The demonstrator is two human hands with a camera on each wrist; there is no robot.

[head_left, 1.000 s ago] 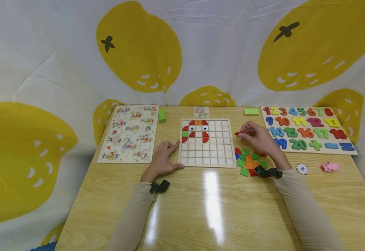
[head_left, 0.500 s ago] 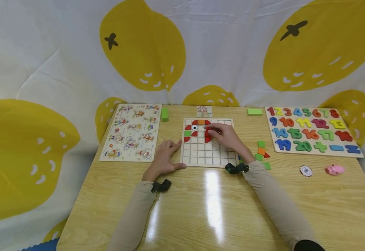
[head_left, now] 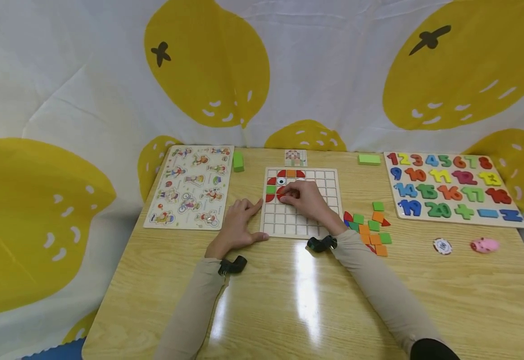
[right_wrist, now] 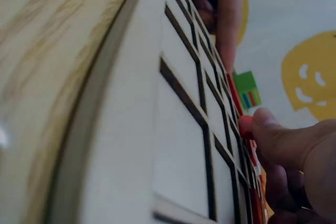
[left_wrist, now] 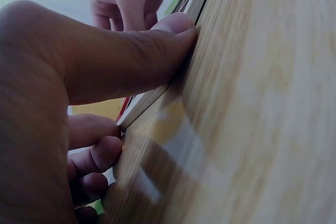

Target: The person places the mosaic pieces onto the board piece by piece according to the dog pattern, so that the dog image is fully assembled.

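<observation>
A wooden grid board (head_left: pixel 289 220) lies mid-table, its upper left cells filled with red curved tiles, an orange tile (head_left: pixel 291 173), a green tile (head_left: pixel 271 189) and an eye tile (head_left: pixel 281 181). My right hand (head_left: pixel 308 200) is over the board and hides some cells. In the right wrist view its thumb and finger pinch a red tile (right_wrist: pixel 245 127) at the grid; the tile's full shape is hidden. At the board's left edge rests my left hand (head_left: pixel 238 222), thumb and fingertips touching the rim and the thumb near the lower left corner.
Loose coloured tiles (head_left: pixel 364 229) lie right of the board. A picture card (head_left: pixel 295 158) is behind it. A figure puzzle (head_left: pixel 189 187) stands left, a number puzzle (head_left: pixel 455 190) right. Nearby are green blocks (head_left: pixel 369 159), a chip (head_left: pixel 442 246) and a pink pig (head_left: pixel 484 245).
From beside the board, my right hand has moved left with a red tile, first over the right-hand red tiles, then further left and slightly lower. My left hand has stayed at the rim.
</observation>
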